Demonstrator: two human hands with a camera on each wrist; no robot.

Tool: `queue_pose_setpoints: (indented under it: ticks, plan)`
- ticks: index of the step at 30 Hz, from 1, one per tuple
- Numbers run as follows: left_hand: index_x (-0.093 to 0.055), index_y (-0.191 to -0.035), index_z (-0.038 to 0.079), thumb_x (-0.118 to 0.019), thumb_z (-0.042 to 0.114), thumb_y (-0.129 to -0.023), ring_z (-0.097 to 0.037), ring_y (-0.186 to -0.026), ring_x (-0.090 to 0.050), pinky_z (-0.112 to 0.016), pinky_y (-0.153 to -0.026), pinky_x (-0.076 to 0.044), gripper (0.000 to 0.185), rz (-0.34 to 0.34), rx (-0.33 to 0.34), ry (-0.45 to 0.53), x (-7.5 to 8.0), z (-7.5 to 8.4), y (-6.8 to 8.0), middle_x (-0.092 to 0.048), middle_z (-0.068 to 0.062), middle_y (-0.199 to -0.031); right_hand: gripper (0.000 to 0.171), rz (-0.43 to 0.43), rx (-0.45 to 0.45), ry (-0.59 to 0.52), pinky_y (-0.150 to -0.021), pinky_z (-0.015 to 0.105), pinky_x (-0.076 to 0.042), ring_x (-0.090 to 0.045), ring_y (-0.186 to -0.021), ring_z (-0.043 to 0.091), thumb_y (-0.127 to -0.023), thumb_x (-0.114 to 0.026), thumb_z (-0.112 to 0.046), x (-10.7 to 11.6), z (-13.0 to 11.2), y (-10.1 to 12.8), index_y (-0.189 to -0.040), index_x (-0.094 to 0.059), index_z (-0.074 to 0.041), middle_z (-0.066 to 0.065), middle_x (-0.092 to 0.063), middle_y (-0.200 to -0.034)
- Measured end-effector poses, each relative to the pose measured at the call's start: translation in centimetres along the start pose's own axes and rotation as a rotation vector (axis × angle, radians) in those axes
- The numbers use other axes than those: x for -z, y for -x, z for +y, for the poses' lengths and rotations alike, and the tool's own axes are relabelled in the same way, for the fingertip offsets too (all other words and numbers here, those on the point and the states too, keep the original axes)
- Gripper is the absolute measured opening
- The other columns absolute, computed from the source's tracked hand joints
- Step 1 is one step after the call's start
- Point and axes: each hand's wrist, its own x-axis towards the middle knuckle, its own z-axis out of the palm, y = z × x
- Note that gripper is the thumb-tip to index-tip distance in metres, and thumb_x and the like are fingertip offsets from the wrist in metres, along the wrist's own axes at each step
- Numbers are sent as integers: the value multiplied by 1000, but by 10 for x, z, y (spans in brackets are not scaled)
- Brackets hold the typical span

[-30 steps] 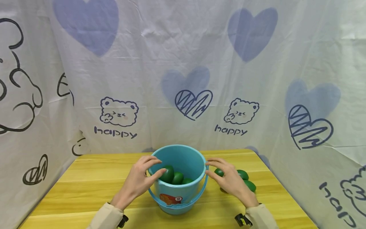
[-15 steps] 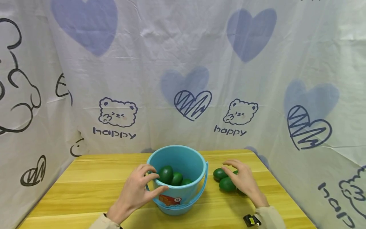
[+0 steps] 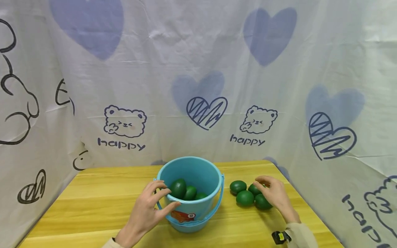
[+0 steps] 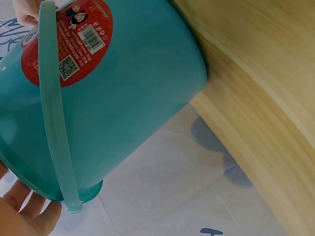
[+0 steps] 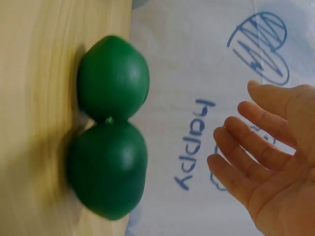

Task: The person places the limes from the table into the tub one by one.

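A light blue bucket (image 3: 189, 215) stands on the table, with smooth dark green, avocado-like fruits (image 3: 178, 188) visible inside it. My left hand (image 3: 145, 210) holds the bucket's near-left rim, thumb toward the front and fingers at the side. In the left wrist view, fingertips (image 4: 49, 216) touch the rim by the handle (image 4: 54, 118). To the right of the bucket, several more green fruits (image 3: 245, 198) lie clustered. My right hand (image 3: 277, 196) hovers at their right side, partly covering the far one. In the right wrist view its fingers are spread, apart from two green fruits (image 5: 110, 167).
The yellow wood-grain table (image 3: 102, 199) extends left of the bucket and in front of it. A white curtain (image 3: 167, 44) with hearts and bears hangs behind and at both sides. The bucket's handle hangs down in front, below a red sticker (image 3: 183, 216).
My right hand has left the bucket's right rim and moved right to the green fruits on the table. My left hand has stayed at the left rim, shifting slightly downward.
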Motion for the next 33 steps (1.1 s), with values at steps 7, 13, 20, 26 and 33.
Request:
queue_pose_setpoints:
  ticks: [7,13,20,26,33]
  plan:
    - [-75,-95,15,-85,41,-73,-24,-112,-57,-51,-95,-53,36,-14,28,21,2,0,1,-62,1,-107,27,-112,-32,55,-92,49,-54,-64,-106,35,-95,-66,-22,8,17,2,-114,-70,-3,15,-71,-112]
    - [-75,-95,16,-85,41,-73,-24,-114,-57,-51,-94,-54,35,-19,53,26,2,1,1,-62,1,-108,32,-186,-124,100,-88,54,-53,-61,-109,43,-93,-68,-21,10,31,5,-116,-68,1,21,-68,-116]
    - [-75,-94,16,-85,40,-74,-24,-115,-56,-52,-94,-54,33,-23,64,32,2,1,1,-62,2,-109,53,-173,-229,129,-88,53,-53,-60,-110,46,-93,-66,-35,5,47,6,-122,-62,9,28,-65,-119]
    - [-75,-96,16,-85,38,-74,-24,-117,-55,-53,-99,-50,32,-26,76,65,2,1,3,-62,3,-110,70,-201,-254,184,-81,52,-55,-65,-99,41,-87,-67,-54,-6,57,5,-118,-64,9,32,-64,-116]
    - [-75,-96,17,-85,37,-74,-23,-117,-55,-51,-99,-50,31,-29,75,66,4,1,2,-61,3,-111,50,-241,-336,147,-57,29,-38,-46,-63,16,-84,-72,-51,-11,57,8,-84,-64,-2,3,-53,-68]
